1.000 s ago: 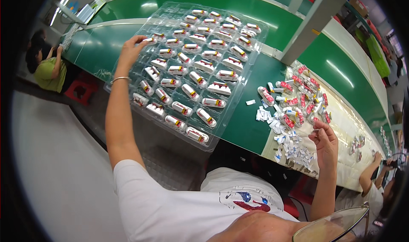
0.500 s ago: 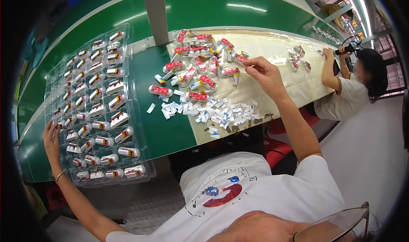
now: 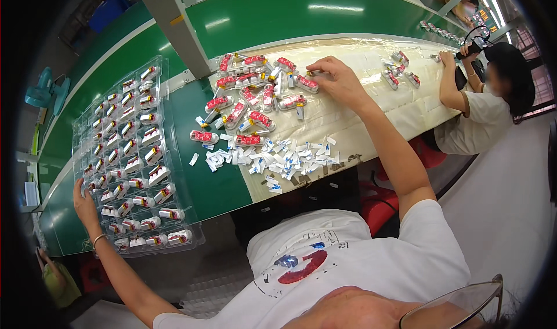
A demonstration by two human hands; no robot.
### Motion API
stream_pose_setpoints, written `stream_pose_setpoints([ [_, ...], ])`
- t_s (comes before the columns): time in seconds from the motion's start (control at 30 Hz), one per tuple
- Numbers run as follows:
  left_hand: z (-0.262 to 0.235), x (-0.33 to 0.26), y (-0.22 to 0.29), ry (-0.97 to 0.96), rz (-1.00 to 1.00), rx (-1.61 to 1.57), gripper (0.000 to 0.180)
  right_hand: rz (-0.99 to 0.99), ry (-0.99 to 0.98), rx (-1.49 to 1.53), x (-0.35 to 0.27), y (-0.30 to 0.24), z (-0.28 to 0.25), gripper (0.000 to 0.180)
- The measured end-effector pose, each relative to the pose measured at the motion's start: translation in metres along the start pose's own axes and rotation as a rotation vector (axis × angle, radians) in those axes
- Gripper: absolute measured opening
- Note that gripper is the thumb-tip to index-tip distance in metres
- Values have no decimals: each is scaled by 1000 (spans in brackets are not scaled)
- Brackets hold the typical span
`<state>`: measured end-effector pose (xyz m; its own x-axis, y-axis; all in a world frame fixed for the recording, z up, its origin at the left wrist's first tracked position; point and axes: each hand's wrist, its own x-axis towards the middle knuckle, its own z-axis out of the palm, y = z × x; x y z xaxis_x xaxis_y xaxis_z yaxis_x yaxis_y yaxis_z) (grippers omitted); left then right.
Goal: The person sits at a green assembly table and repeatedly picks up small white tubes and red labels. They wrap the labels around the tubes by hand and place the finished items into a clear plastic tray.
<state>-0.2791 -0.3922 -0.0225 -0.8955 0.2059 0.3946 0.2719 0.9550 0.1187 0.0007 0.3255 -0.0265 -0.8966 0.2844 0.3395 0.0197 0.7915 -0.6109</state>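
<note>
The right hand (image 3: 341, 85), grip unclear, should pinch the red-topped pack (image 3: 306, 84) lightly, while the left hand (image 3: 86, 207), also unclear, avoids jostling the tray (image 3: 190, 223).

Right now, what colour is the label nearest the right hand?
The label is red with pale markings, best seen in the head view.

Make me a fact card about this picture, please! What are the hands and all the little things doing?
Left hand: by the left edge of the clear tray; grip unclear
Right hand: fingertips at a red-topped pack; grip unclear
In tray: rows of small white, red and yellow items
Pile: more red-topped packs, jumbled
Slips: loose white-and-blue slips, nearer the wearer
Table: green, partly under a cream sheet
</note>
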Motion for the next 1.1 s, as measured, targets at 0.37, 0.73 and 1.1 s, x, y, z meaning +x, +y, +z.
stream_pose_setpoints([
  [0.37, -63, -76, 385, -457, 163, -1141, 32, 10, -39, 286, -20, -26, -18, 19],
  [0.73, -32, -117, 506, -877, 94, -1649, 46, -418, 32, 391, -51, -97, -36, 20],
  [1.1, -35, -143, 483, -1063, -403, -1834, 26, -685, 70, 205, -66, -102, -10, 19],
])
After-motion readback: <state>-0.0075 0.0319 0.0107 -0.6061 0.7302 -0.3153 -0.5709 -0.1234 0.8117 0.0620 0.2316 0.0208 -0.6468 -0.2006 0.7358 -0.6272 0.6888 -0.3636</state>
